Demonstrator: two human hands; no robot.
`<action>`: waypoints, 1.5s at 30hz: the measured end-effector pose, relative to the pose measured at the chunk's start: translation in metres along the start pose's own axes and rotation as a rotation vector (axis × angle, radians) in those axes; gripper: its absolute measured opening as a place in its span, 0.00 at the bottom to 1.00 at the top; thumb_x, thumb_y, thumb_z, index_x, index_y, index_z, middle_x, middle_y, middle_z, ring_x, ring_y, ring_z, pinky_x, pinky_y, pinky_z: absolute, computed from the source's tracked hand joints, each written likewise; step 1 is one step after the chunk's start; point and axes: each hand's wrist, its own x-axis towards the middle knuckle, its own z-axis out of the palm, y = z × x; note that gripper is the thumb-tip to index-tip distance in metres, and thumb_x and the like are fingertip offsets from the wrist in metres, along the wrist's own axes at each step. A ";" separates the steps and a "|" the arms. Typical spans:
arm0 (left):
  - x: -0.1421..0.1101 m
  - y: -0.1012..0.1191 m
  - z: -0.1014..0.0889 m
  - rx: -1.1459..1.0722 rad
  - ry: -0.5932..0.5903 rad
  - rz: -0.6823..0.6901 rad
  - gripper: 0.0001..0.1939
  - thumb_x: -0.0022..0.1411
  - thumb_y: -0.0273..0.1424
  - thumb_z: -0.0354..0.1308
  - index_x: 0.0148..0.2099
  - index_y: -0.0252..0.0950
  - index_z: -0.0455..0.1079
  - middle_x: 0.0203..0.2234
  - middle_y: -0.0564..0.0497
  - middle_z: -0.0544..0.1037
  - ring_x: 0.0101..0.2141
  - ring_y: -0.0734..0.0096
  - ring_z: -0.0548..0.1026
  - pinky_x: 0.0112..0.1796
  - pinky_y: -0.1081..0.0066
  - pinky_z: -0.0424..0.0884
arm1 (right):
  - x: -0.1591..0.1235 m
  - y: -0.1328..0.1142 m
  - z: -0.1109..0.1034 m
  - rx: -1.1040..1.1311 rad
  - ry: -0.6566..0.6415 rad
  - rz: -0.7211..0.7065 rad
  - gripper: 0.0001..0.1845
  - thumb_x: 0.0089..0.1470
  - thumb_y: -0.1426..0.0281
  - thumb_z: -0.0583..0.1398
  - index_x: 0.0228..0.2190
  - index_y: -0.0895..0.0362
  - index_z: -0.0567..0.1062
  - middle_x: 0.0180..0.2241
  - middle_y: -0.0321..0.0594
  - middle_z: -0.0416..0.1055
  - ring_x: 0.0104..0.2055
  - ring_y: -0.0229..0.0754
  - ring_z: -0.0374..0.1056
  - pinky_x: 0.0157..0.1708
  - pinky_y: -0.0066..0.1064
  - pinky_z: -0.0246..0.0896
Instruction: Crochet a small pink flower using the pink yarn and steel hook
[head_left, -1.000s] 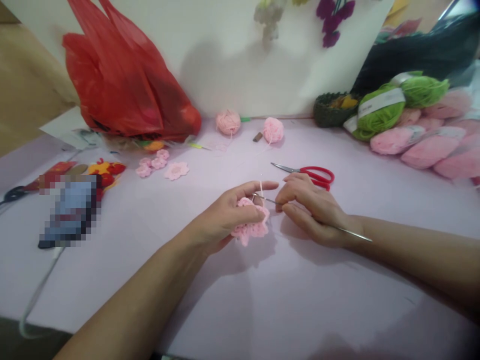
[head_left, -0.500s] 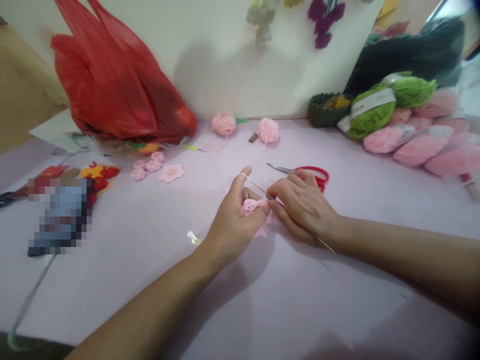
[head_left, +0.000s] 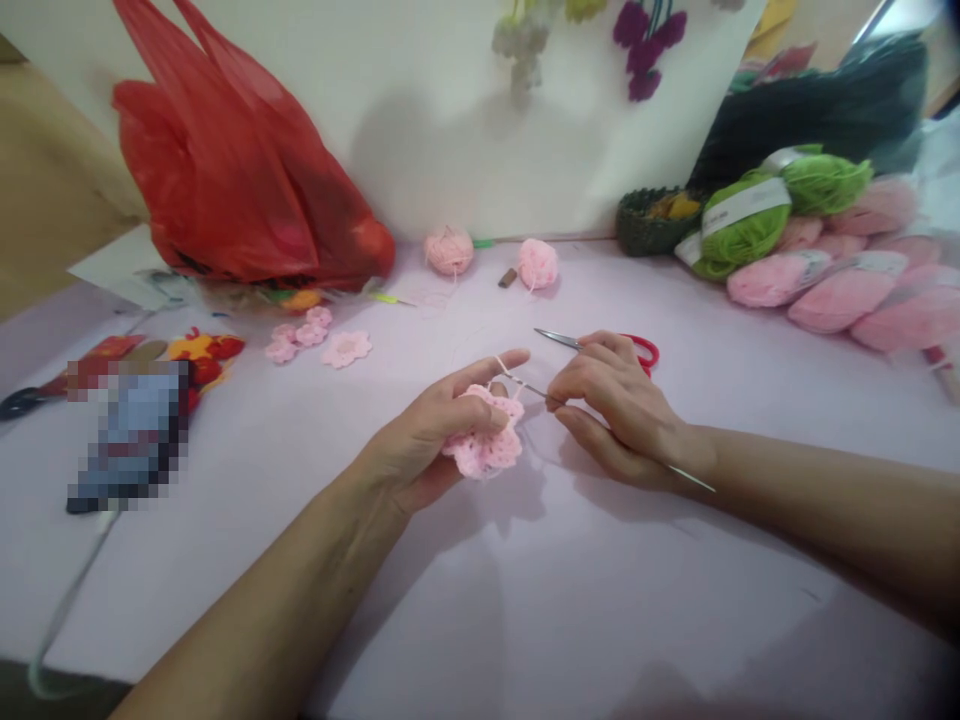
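over the worktop [head_left: 225,580], my left grip [head_left: 420,440] is clamping the crochet flower [head_left: 484,455], and my right grip [head_left: 622,410] is pinching the hook [head_left: 534,388], its long shaft aiming left at the flower's top edge.

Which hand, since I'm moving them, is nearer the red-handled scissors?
Right. The right hand is just in front of the red-handled scissors, partly hiding them; the left hand is farther off, to their left.
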 end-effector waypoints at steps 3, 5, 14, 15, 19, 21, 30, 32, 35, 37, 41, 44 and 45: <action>0.001 0.001 -0.002 0.004 -0.009 0.017 0.31 0.55 0.20 0.60 0.62 0.39 0.68 0.27 0.56 0.69 0.23 0.79 0.67 0.26 0.74 0.65 | 0.000 0.000 0.000 0.011 0.000 0.002 0.03 0.63 0.75 0.53 0.36 0.55 0.64 0.29 0.38 0.70 0.32 0.40 0.60 0.48 0.46 0.54; 0.001 0.001 -0.003 0.001 -0.015 0.016 0.31 0.54 0.21 0.60 0.62 0.38 0.68 0.26 0.57 0.69 0.22 0.79 0.66 0.25 0.74 0.65 | 0.000 0.000 -0.001 0.017 -0.003 0.004 0.04 0.63 0.75 0.53 0.36 0.55 0.64 0.29 0.37 0.70 0.32 0.40 0.60 0.48 0.46 0.55; -0.003 0.008 -0.007 -0.025 0.000 -0.010 0.34 0.51 0.21 0.60 0.62 0.34 0.67 0.26 0.56 0.67 0.22 0.80 0.63 0.24 0.76 0.63 | -0.001 0.002 -0.002 0.036 -0.029 -0.002 0.04 0.62 0.76 0.53 0.35 0.55 0.64 0.29 0.37 0.69 0.33 0.40 0.60 0.48 0.47 0.55; -0.004 0.009 -0.007 -0.031 0.004 -0.013 0.33 0.51 0.20 0.60 0.61 0.33 0.68 0.26 0.56 0.67 0.22 0.81 0.62 0.24 0.76 0.62 | -0.001 0.002 -0.002 0.042 -0.032 -0.002 0.04 0.62 0.76 0.53 0.35 0.55 0.64 0.30 0.37 0.70 0.33 0.40 0.61 0.49 0.47 0.55; -0.004 0.012 -0.012 -0.081 0.040 0.002 0.30 0.51 0.20 0.57 0.59 0.29 0.70 0.26 0.53 0.68 0.21 0.82 0.61 0.23 0.79 0.61 | -0.001 0.003 -0.004 0.112 -0.052 -0.004 0.04 0.62 0.76 0.53 0.35 0.56 0.65 0.30 0.38 0.70 0.33 0.40 0.62 0.49 0.48 0.55; -0.002 0.012 -0.014 -0.093 0.065 0.032 0.28 0.51 0.21 0.57 0.56 0.28 0.72 0.25 0.52 0.69 0.21 0.81 0.63 0.23 0.79 0.60 | -0.001 0.003 -0.004 0.197 -0.061 0.011 0.05 0.63 0.76 0.52 0.35 0.56 0.66 0.30 0.39 0.70 0.34 0.40 0.63 0.49 0.46 0.57; 0.003 -0.006 0.001 0.189 -0.025 0.043 0.28 0.56 0.26 0.64 0.60 0.39 0.70 0.28 0.57 0.68 0.23 0.80 0.69 0.23 0.77 0.62 | 0.000 0.001 0.001 0.302 -0.043 0.154 0.07 0.65 0.75 0.51 0.35 0.57 0.67 0.31 0.38 0.70 0.34 0.38 0.64 0.44 0.39 0.57; 0.003 -0.009 0.003 0.189 -0.041 0.055 0.32 0.56 0.28 0.67 0.62 0.40 0.67 0.31 0.57 0.70 0.27 0.79 0.71 0.27 0.77 0.65 | 0.000 0.001 0.001 0.286 -0.044 0.174 0.07 0.65 0.75 0.50 0.35 0.57 0.67 0.32 0.38 0.71 0.34 0.37 0.64 0.43 0.37 0.57; 0.003 -0.010 0.004 0.185 -0.058 0.062 0.35 0.57 0.29 0.67 0.65 0.40 0.63 0.31 0.56 0.71 0.29 0.79 0.71 0.30 0.77 0.67 | 0.000 0.001 0.001 0.281 -0.049 0.191 0.08 0.66 0.74 0.50 0.34 0.57 0.67 0.32 0.37 0.71 0.34 0.37 0.64 0.42 0.36 0.57; 0.003 -0.009 0.004 0.186 -0.058 0.065 0.36 0.57 0.28 0.67 0.66 0.40 0.61 0.30 0.57 0.71 0.27 0.80 0.71 0.29 0.77 0.66 | 0.000 0.001 0.001 0.285 -0.058 0.207 0.08 0.66 0.73 0.50 0.34 0.56 0.67 0.32 0.37 0.71 0.34 0.37 0.64 0.42 0.35 0.58; 0.002 -0.009 0.005 0.184 -0.041 0.055 0.36 0.57 0.28 0.68 0.66 0.40 0.61 0.29 0.57 0.71 0.25 0.81 0.69 0.27 0.77 0.64 | -0.001 0.001 0.002 0.287 -0.069 0.229 0.08 0.66 0.71 0.51 0.34 0.56 0.68 0.33 0.37 0.72 0.34 0.37 0.66 0.41 0.35 0.58; 0.002 -0.009 0.006 0.212 -0.029 0.067 0.36 0.56 0.29 0.68 0.66 0.40 0.61 0.30 0.57 0.71 0.25 0.82 0.69 0.27 0.78 0.65 | -0.002 0.001 0.003 0.279 -0.079 0.230 0.09 0.66 0.71 0.51 0.36 0.56 0.69 0.34 0.38 0.73 0.35 0.38 0.66 0.41 0.35 0.58; 0.002 -0.010 0.006 0.236 -0.019 0.075 0.36 0.57 0.29 0.68 0.66 0.40 0.61 0.30 0.57 0.71 0.25 0.81 0.69 0.27 0.78 0.66 | -0.002 0.001 0.003 0.277 -0.076 0.224 0.09 0.66 0.72 0.51 0.36 0.57 0.70 0.34 0.38 0.74 0.35 0.38 0.67 0.41 0.36 0.58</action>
